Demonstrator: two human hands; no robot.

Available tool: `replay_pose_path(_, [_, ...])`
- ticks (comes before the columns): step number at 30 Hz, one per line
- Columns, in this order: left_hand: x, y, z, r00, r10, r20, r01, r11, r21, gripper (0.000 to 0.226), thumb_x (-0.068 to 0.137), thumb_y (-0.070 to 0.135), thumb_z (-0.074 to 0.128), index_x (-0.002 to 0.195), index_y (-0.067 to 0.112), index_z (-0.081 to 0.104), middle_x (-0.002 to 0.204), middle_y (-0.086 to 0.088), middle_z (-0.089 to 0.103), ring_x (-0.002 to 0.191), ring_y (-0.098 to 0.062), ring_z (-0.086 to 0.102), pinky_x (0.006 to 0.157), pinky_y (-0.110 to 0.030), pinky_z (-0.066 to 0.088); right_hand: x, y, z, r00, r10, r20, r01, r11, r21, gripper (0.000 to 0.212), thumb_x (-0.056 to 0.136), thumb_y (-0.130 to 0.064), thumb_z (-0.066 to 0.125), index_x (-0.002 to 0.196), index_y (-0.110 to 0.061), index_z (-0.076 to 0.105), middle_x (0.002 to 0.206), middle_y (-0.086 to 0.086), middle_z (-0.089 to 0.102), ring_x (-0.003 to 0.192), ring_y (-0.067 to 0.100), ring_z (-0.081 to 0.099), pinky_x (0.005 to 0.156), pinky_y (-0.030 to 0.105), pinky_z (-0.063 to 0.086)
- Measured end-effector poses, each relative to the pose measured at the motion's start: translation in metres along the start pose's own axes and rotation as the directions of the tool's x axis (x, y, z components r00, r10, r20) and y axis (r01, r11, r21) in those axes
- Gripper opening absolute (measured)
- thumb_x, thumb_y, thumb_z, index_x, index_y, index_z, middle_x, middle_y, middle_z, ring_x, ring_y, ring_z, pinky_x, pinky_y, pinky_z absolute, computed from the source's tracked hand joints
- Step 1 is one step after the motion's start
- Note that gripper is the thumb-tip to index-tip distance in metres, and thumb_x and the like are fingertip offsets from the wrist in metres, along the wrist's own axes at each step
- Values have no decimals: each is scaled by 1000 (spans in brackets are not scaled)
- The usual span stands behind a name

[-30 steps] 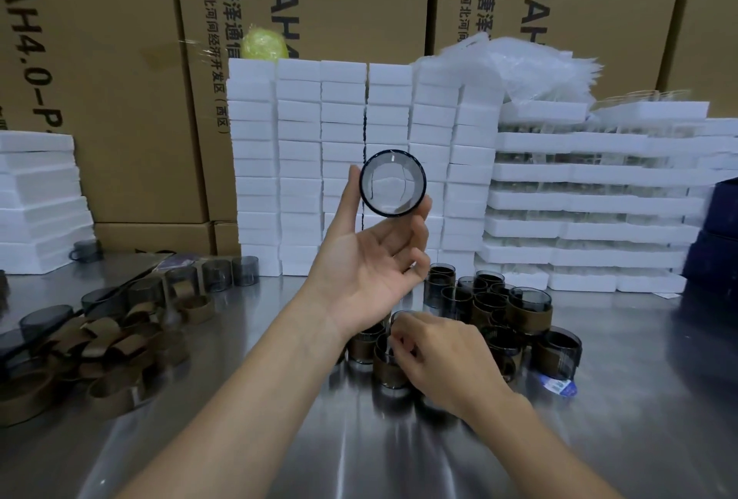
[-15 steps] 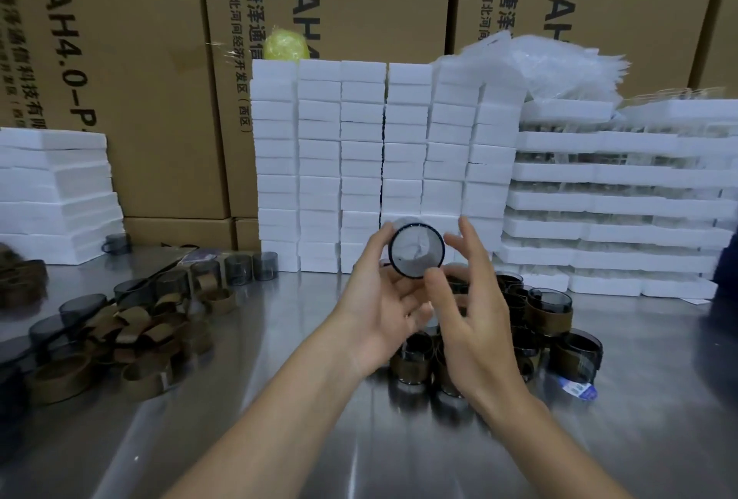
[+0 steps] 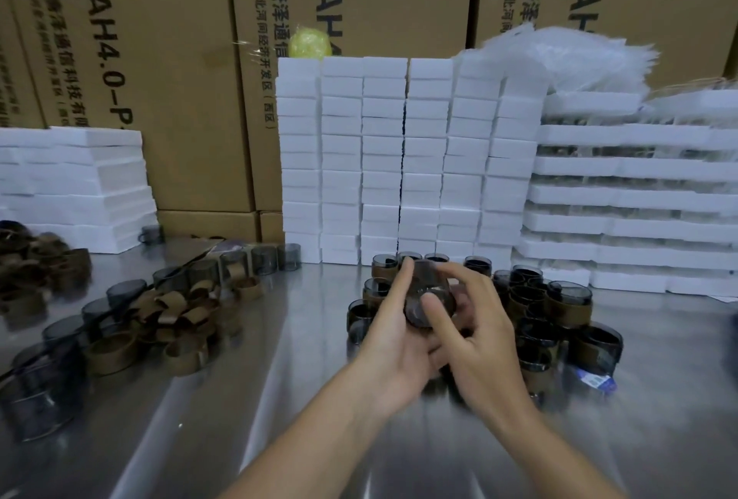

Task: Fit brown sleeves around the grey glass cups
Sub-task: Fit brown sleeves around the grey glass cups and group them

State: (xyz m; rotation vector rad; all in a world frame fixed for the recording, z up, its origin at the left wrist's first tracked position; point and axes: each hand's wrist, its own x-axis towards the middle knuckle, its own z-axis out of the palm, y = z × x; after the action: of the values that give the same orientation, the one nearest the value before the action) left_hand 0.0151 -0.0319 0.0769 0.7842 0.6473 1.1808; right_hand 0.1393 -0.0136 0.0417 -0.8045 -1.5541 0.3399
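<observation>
A grey glass cup (image 3: 424,291) lies on its side between both hands, low over the steel table. My left hand (image 3: 393,323) grips it from the left and below. My right hand (image 3: 475,335) curls round it from the right, thumb on its near face. Whether it wears a brown sleeve is blurred. Behind and right of my hands stand several sleeved cups (image 3: 567,307). On the left lies a heap of loose brown sleeves (image 3: 175,319), with bare grey cups (image 3: 263,259) beside it.
White foam blocks (image 3: 403,163) are stacked at the back of the steel table (image 3: 279,398), with foam trays (image 3: 635,195) to the right and more foam (image 3: 76,187) at the left. Cardboard boxes (image 3: 159,59) form the wall behind.
The cup, held up at eye level in my left hand, has come down to the table. My right hand left the sleeved cups and closed round it.
</observation>
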Motion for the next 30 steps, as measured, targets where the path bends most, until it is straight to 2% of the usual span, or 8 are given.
replay_pose_path(5, [6,4,-5,963,238,-128,-214,961,173,74,93,77,57,131,17,76,127,-11,79,119,-24,76,106,-39,57,-6,3,1,974,-70,216,117,969,-216,66,99,-55,61,161,-56,38,160,-27,49,150,3,46,121,40,44])
replay_pose_path(9, [11,-2,-11,876,456,-158,-319,792,520,79,101,81,26,136,24,69,130,-7,76,125,-25,72,115,-51,51,-10,-10,17,959,204,198,-232,964,129,69,100,-74,54,163,-52,38,152,-24,60,142,-3,54,125,38,42])
replay_pose_path(13, [15,0,-20,808,588,-42,-350,536,768,81,105,75,11,125,28,73,123,0,77,123,-23,69,112,-50,50,-4,-18,19,923,301,239,-378,821,428,46,103,-46,59,143,-25,68,132,-9,77,127,8,70,103,24,57])
replay_pose_path(20, [21,19,-53,729,679,86,120,-251,961,83,107,64,4,73,19,64,71,-4,71,76,-32,68,72,-42,55,4,-4,9,905,393,162,-423,797,431,54,75,-36,90,126,-29,74,109,-4,84,104,15,81,82,21,62])
replay_pose_path(23, [30,37,-92,663,748,6,243,-223,944,67,111,49,23,71,17,65,68,-3,69,74,-30,70,78,-41,55,5,2,3,902,417,113,-428,827,366,61,66,-45,95,122,-31,75,103,-14,83,96,7,80,79,24,63])
replay_pose_path(26, [32,55,-148,613,779,-132,457,-213,864,33,108,38,43,115,28,74,122,-4,74,122,-27,65,105,-46,45,4,6,-1,913,394,102,-406,864,297,65,64,-51,94,122,-31,74,103,-24,80,92,-8,75,69,8,55])
replay_pose_path(28, [33,59,-179,666,662,-344,619,-232,751,51,107,41,50,156,27,51,167,-17,41,156,-39,33,126,-54,26,4,9,-2,911,396,116,-412,867,281,64,67,-48,94,125,-30,73,102,-23,80,91,-8,75,68,5,53])
replay_pose_path(30, [34,56,-194,680,548,-487,677,-217,703,63,109,45,46,167,26,34,176,-27,17,164,-45,12,134,-57,3,5,12,-2,909,398,125,-417,869,266,57,75,-41,94,126,-28,72,99,-26,79,88,-12,73,66,3,51])
